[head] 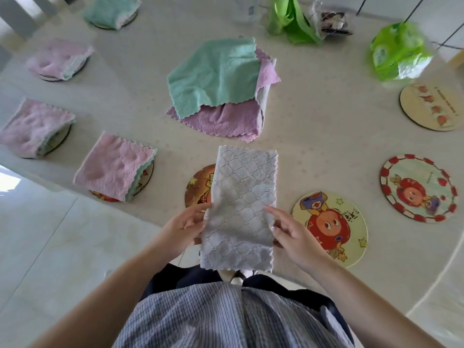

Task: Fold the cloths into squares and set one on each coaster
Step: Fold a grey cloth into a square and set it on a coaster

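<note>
A grey quilted cloth (243, 202), folded into a long strip, lies over the near edge of the round table. My left hand (184, 228) grips its left edge and my right hand (292, 232) grips its right edge. The strip partly covers an orange coaster (199, 188). A pile of unfolded cloths, a green cloth (213, 76) on top of a purple cloth (223, 119), sits mid-table. Folded pink cloths (114, 167) (34, 126) (59, 57) and a folded green cloth (110, 11) rest on coasters at the left. Bare coasters (329, 228) (418, 188) (430, 106) lie on the right.
Green plastic packages (398, 50) (288, 20) and a clear bag (332, 21) stand at the table's far side. The pale table surface (326, 126) curves away at the near right; tiled floor (50, 247) shows at the lower left.
</note>
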### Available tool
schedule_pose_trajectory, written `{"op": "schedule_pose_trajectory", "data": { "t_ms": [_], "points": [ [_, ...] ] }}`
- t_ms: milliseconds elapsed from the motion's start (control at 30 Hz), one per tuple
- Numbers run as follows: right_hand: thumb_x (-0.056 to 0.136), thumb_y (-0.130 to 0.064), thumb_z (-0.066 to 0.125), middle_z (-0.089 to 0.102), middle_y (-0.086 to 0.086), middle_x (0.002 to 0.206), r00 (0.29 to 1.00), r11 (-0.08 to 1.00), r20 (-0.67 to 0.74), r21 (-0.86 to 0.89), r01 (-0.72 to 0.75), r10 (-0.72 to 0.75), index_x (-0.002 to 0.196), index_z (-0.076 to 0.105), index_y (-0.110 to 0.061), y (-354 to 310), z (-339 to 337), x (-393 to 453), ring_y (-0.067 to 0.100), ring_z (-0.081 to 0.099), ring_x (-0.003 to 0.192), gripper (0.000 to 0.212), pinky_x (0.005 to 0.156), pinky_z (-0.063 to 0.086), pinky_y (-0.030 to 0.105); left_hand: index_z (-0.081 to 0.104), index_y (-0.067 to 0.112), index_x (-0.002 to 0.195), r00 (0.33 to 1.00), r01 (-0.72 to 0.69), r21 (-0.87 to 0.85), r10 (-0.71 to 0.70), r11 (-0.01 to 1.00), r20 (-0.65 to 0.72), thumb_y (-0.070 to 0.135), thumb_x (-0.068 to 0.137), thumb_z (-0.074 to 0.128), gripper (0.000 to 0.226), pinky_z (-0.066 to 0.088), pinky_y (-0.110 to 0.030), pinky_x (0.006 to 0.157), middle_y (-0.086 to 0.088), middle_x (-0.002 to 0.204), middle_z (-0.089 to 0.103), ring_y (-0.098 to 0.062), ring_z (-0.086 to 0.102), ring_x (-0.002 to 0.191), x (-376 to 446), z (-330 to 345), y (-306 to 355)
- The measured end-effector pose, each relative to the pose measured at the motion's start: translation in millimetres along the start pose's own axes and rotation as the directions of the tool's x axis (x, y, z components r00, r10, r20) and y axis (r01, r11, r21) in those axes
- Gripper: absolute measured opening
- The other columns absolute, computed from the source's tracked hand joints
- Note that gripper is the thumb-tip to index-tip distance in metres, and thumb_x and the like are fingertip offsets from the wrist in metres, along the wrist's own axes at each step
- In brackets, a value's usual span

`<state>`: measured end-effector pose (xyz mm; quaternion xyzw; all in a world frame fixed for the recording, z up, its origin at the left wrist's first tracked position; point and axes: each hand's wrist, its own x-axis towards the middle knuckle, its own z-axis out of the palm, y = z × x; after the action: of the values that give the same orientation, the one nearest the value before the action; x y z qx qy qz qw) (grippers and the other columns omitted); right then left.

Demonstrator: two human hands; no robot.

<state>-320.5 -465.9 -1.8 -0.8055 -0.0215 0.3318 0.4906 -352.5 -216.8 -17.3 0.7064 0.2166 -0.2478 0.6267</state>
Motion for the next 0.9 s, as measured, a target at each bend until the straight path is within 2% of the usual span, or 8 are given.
{"op": "schedule_pose_trajectory", "data": {
  "t_ms": [67, 133, 233, 333, 433, 500, 700, 900],
  "points": [
    [0.097, -0.017, 0.041, 0.057, -0.02, 0.069, 1.0, 1.0, 0.021, -0.005, -0.014, 0.014, 0.126, 0.051, -0.037, 4, 2, -2, 0.006, 0.039, 0.046, 0.036, 0.055, 0.04, 0.019, 0.055, 0.026, 0.121, 1.0, 0.013, 0.005, -0.013, 1.0, 0.019, 0.0, 0.095, 0.04, 0.039, 0.055, -0.037, 0.081, -0.002, 0.109, 0.064, -0.018, 0.067, 0.09, -4, 0, -4],
    [0.098, -0.013, 0.04, 0.067, -0.006, 0.087, 0.994, 0.993, 0.028, 0.048, -0.105, 0.104, 0.119, 0.06, -0.033, 5, 4, -1, 0.016, 0.053, 0.057, 0.035, 0.068, 0.052, 0.028, 0.058, 0.026, 0.115, 1.0, 0.018, 0.038, -0.018, 0.999, 0.014, 0.0, 0.096, 0.036, 0.039, 0.056, -0.031, 0.073, -0.001, 0.107, 0.065, -0.012, 0.067, 0.084, -6, 2, -6],
    [0.095, -0.002, 0.038, 0.064, -0.002, 0.069, 0.969, 0.954, 0.05, 0.171, -0.245, 0.24, 0.114, 0.064, -0.027, 7, 7, 2, 0.012, 0.054, 0.056, 0.041, 0.067, 0.053, 0.032, 0.065, 0.03, 0.102, 0.997, 0.073, 0.07, -0.072, 0.995, -0.018, -0.002, 0.095, 0.036, 0.043, 0.057, -0.032, 0.07, -0.003, 0.107, 0.064, -0.014, 0.066, 0.084, -5, 2, -7],
    [0.093, 0.003, 0.039, 0.071, 0.001, 0.091, 0.95, 0.903, 0.101, 0.296, -0.311, 0.294, 0.112, 0.065, -0.023, 5, 4, 5, 0.021, 0.063, 0.075, 0.042, 0.077, 0.056, 0.041, 0.068, 0.029, 0.099, 0.992, 0.118, 0.064, -0.115, 0.991, -0.044, 0.001, 0.091, 0.049, 0.035, 0.056, -0.031, 0.068, -0.003, 0.107, 0.063, -0.019, 0.064, 0.083, 0, 1, -2],
    [0.093, -0.005, 0.048, 0.07, -0.004, 0.073, 0.939, 0.862, 0.168, 0.374, -0.342, 0.3, 0.106, 0.066, -0.022, -3, -6, 9, 0.005, 0.057, 0.055, 0.029, 0.05, 0.044, 0.022, 0.071, 0.023, 0.094, 0.989, 0.134, 0.08, -0.128, 0.988, -0.08, 0.006, 0.086, 0.059, 0.022, 0.048, -0.022, 0.05, -0.009, 0.092, 0.064, -0.017, 0.056, 0.062, 7, -2, 10],
    [0.093, -0.009, 0.049, 0.062, -0.008, 0.057, 0.945, 0.857, 0.147, 0.4, -0.326, 0.291, 0.099, 0.067, -0.018, -7, -11, 17, 0.0, 0.049, 0.043, 0.021, 0.041, 0.029, 0.015, 0.07, 0.017, 0.091, 0.986, 0.139, 0.145, -0.123, 0.98, -0.116, 0.011, 0.085, 0.061, 0.013, 0.046, -0.026, 0.052, -0.012, 0.082, 0.068, -0.018, 0.055, 0.059, 14, -4, 19],
    [0.095, -0.015, 0.045, 0.048, -0.01, 0.048, 0.931, 0.856, 0.016, 0.389, -0.342, 0.365, 0.091, 0.066, -0.017, -18, -22, 51, 0.0, 0.037, 0.037, 0.022, 0.039, 0.024, 0.015, 0.062, -0.008, 0.093, 0.979, 0.165, 0.161, -0.142, 0.973, -0.145, 0.01, 0.088, 0.053, 0.021, 0.04, -0.017, 0.039, -0.004, 0.054, 0.055, -0.01, 0.047, 0.04, 46, -3, 48],
    [0.091, -0.016, 0.043, 0.048, -0.003, 0.053, 0.907, 0.889, -0.039, 0.222, -0.4, 0.418, 0.091, 0.066, -0.005, -20, -24, 63, 0.005, 0.036, 0.036, 0.026, 0.038, 0.025, 0.016, 0.06, 0.009, 0.075, 0.971, 0.239, 0.258, -0.228, 0.936, -0.071, 0.024, 0.09, 0.054, 0.023, 0.046, -0.022, 0.048, 0.002, 0.048, 0.053, -0.011, 0.048, 0.042, 64, -7, 55]
  ]
}}
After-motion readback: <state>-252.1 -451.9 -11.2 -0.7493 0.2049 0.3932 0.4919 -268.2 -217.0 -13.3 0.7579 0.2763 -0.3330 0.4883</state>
